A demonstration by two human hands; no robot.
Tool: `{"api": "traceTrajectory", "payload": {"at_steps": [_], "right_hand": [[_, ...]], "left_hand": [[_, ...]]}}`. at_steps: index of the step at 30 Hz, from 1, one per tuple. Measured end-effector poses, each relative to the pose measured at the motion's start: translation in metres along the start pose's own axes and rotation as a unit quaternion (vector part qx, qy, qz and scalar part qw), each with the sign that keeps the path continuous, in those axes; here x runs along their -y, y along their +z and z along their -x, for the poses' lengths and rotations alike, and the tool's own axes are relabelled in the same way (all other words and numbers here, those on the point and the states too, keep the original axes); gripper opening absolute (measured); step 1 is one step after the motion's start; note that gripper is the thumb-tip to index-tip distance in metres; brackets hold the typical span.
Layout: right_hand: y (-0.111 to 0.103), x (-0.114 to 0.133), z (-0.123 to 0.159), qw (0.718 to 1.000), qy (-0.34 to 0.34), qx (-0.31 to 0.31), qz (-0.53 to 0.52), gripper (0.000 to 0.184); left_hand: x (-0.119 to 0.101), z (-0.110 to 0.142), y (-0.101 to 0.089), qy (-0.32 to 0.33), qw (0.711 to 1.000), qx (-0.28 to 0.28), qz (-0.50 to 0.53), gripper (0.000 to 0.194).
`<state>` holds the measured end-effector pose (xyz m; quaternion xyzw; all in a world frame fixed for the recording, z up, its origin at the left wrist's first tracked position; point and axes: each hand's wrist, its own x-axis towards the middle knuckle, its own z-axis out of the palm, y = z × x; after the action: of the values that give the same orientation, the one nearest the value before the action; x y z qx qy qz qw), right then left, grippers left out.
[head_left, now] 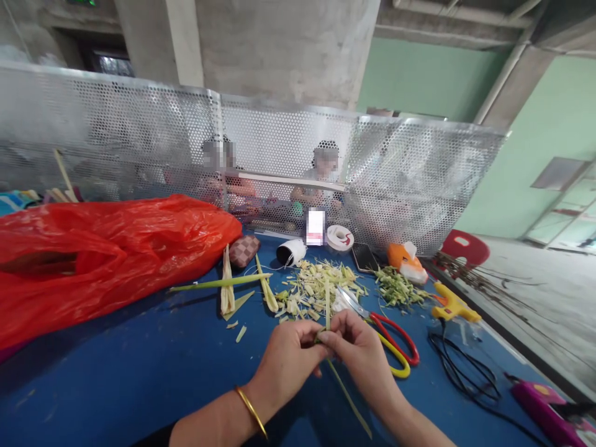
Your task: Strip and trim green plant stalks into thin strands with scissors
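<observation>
My left hand [295,351] and my right hand [356,347] meet low in the middle of the view, fingers pinched together. Between their fingertips runs a narrow green leaf strip [347,394], one end rising above the fingers and the other trailing toward the table's near edge. The exact grip point is partly hidden by the thumbs. Just beyond the hands lies a heap of pale cut leaf pieces [316,279]. Scissors [388,335] with one red and one yellow handle rest beside my right hand, blades pointing at the heap.
A red plastic bag [116,248] covers the left side. Long leaves [226,288] lie near it. Behind the heap are a ribbon spool [340,238], a phone [364,257] and an orange tissue pack [406,262]. A yellow glue gun [454,304] with black cable sits right. Two people sit beyond the perforated screen [284,143].
</observation>
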<state>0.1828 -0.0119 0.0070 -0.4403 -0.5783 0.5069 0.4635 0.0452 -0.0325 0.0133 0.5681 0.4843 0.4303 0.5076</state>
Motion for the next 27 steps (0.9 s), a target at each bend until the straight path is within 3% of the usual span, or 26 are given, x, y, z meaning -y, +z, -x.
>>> {"api": "traceTrajectory", "payload": {"at_steps": [4, 7, 11, 14, 18, 23, 27], "right_hand": [[-0.009, 0.007, -0.005, 0.999, 0.006, -0.001, -0.039, 0.037], [-0.017, 0.009, -0.009, 0.998, 0.048, -0.001, -0.035, 0.051], [-0.019, 0.007, -0.007, 0.981, 0.149, 0.119, -0.027, 0.051], [-0.014, 0.003, -0.003, 0.964, 0.196, 0.154, -0.088, 0.036], [-0.008, -0.004, -0.004, 0.961, 0.189, 0.12, -0.161, 0.03], [-0.002, -0.014, -0.007, 0.971, 0.156, 0.059, -0.173, 0.03], [0.003, -0.011, -0.004, 0.973, 0.149, 0.049, -0.168, 0.03]], "left_hand": [[-0.015, 0.002, -0.002, -0.026, 0.998, 0.006, 0.05, 0.008], [-0.024, 0.006, -0.002, -0.051, 0.995, 0.03, 0.082, 0.005], [-0.02, 0.011, 0.002, -0.076, 0.983, 0.139, 0.094, 0.003], [-0.012, 0.013, 0.004, -0.079, 0.973, 0.198, 0.093, 0.005], [-0.008, 0.013, 0.004, -0.093, 0.966, 0.224, 0.092, 0.008], [-0.008, 0.013, 0.004, -0.113, 0.966, 0.217, 0.08, 0.014], [-0.008, 0.014, 0.003, -0.123, 0.961, 0.23, 0.092, 0.018]]}}
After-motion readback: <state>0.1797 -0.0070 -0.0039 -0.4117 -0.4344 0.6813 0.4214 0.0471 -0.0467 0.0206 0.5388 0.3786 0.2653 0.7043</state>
